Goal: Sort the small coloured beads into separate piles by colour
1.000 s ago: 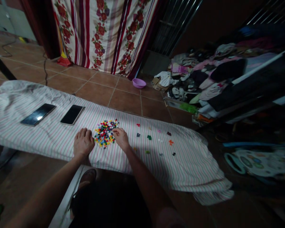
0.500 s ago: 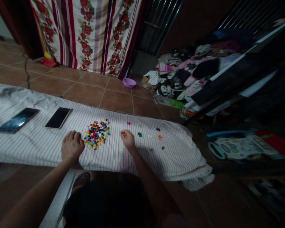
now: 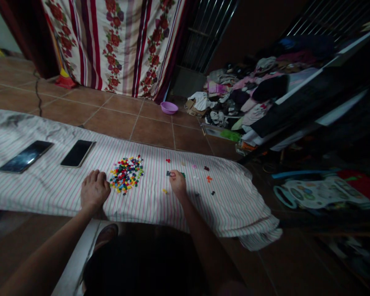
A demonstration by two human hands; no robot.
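My left hand (image 3: pixel 94 190) rests palm down on the striped cloth, its fingers laid out and holding nothing. Close beside it lies a pile of small, mixed-colour plastic pieces (image 3: pixel 126 174). To the right of the pile, my right hand (image 3: pixel 178 183) has its thumb and fingers pinched together over the cloth. Whatever sits in the pinch is too small to make out. Dark grey pieces (image 3: pixel 168 173) show right at its fingertips, and green pieces (image 3: pixel 183 175) are partly hidden behind it. Around it lie little single-colour groups: red (image 3: pixel 168 160), yellow (image 3: pixel 164 191), orange (image 3: pixel 209 179) and black (image 3: pixel 213 193).
Two phones (image 3: pixel 77 153) (image 3: pixel 26 156) lie on the cloth (image 3: pixel 49 189) at the left. Beyond the far edge, a purple basin (image 3: pixel 169 108) stands on the tiled floor. Heaped clothes (image 3: pixel 234 94) are at the back right, and a striped floral curtain (image 3: pixel 126 49) hangs behind.
My right hand has moved a little to the right, uncovering the yellow and dark grey pieces and now partly covering the green ones. My left hand stays in place.
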